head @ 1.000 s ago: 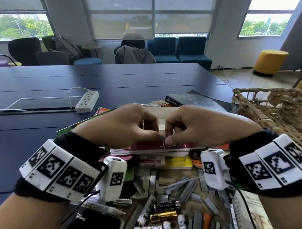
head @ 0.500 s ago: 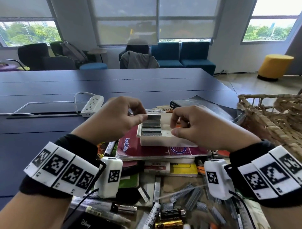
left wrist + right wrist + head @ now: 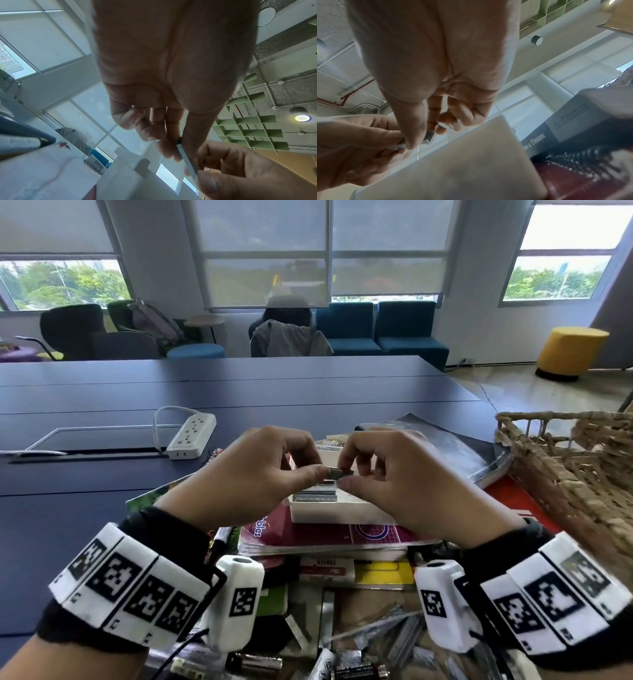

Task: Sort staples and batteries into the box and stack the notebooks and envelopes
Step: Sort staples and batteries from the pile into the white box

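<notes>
Item: staple strip [image 3: 340, 473], held just above the white box [image 3: 329, 510] on the notebooks [image 3: 318, 534]. Left hand [image 3: 253, 474] and right hand [image 3: 400, 474] pinch opposite ends. Likely light, stiff, brittle along glued joints; best gripped by its ends, without bending.

Head view looks forward and down over both wrists; each wrist view looks up along its palm, close; all share the staple strip [image 3: 340, 473]
</notes>
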Tool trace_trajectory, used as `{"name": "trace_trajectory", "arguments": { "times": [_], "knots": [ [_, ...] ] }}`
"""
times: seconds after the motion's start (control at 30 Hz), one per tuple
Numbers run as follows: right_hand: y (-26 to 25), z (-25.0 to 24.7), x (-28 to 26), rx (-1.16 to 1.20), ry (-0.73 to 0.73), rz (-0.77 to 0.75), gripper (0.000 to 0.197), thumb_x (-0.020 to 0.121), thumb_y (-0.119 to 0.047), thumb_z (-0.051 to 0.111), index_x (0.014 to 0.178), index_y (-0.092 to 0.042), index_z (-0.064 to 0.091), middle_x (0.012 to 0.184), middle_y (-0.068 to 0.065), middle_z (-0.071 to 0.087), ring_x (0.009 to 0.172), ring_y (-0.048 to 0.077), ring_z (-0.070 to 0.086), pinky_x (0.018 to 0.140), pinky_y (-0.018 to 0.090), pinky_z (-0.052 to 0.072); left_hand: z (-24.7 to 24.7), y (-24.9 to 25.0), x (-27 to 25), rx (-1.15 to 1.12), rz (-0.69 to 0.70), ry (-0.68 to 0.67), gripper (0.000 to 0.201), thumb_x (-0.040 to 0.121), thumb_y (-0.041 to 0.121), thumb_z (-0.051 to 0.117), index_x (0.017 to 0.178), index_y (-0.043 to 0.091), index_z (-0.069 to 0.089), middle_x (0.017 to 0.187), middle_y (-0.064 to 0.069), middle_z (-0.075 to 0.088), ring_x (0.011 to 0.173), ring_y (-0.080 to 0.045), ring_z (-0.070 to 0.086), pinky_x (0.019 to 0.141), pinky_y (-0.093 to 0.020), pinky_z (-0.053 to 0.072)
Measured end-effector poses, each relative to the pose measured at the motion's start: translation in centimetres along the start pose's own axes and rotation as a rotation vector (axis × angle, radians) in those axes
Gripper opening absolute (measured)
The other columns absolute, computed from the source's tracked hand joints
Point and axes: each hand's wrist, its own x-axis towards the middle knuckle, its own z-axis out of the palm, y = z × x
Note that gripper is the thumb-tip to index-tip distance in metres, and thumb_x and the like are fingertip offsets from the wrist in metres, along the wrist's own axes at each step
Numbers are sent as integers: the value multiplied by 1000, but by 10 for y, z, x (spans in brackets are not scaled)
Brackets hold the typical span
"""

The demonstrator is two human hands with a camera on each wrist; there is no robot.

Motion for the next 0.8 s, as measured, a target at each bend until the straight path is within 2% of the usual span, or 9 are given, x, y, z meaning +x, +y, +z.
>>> {"name": "trace_trajectory", "arguments": {
  "times": [0.1, 0.2, 0.3, 0.43, 0.53, 0.7, 0.8],
  "knots": [
    [0, -1, 0, 48, 14, 4, 14, 85, -34, 79, 85, -31, 65, 85, -12, 64, 71, 8, 58, 65, 26, 46, 0, 2, 0, -60, 3, 36, 14, 93, 37, 70, 84, 25, 71, 66, 18, 65, 53, -1, 52, 54, -14, 41],
    [2, -2, 1, 159, 29, 44, 14, 85, -28, 80, 82, -28, 66, 79, -6, 70, 65, 12, 63, 67, 39, 55, -1, 3, 0, -120, 7, 66, 12, 90, 36, 74, 88, 24, 73, 71, 14, 70, 58, -2, 59, 56, -15, 45],
    [1, -3, 1, 280, 19, 47, 12, 86, -21, 81, 82, -23, 69, 71, -2, 70, 60, 17, 66, 67, 46, 57, 0, 3, 0, -130, 22, 99, 12, 88, 36, 77, 87, 24, 73, 75, 10, 72, 64, -7, 64, 62, -22, 50],
    [-2, -6, 1, 391, 32, 68, 8, 91, -13, 76, 84, -15, 72, 69, 6, 70, 55, 18, 63, 63, 44, 57, 0, 2, 0, -196, 23, 130, 10, 90, 32, 75, 86, 22, 74, 73, 4, 71, 63, -9, 63, 64, -28, 51],
    [-2, -7, 1, 405, 47, 85, 10, 94, -11, 72, 84, -15, 72, 67, 2, 70, 54, 15, 62, 63, 42, 57, 1, 2, 1, -241, 22, 124, 8, 92, 27, 73, 89, 20, 74, 72, 2, 71, 63, -7, 61, 63, -21, 48],
    [0, -9, 1, 423, 60, 122, 12, 95, -13, 71, 84, -17, 73, 65, -1, 69, 56, 16, 62, 64, 46, 58, 0, 3, 1, -313, 19, 115, 7, 93, 16, 71, 97, 13, 77, 80, -2, 76, 63, -1, 61, 65, -13, 48],
    [2, -12, 1, 380, 79, 134, 14, 95, -15, 71, 82, -20, 73, 64, -2, 69, 56, 14, 61, 60, 42, 55, -1, 0, 1, -362, -2, 122, 10, 93, 14, 70, 99, 11, 77, 83, -5, 77, 70, -12, 67, 68, -21, 55]
  ]
}}
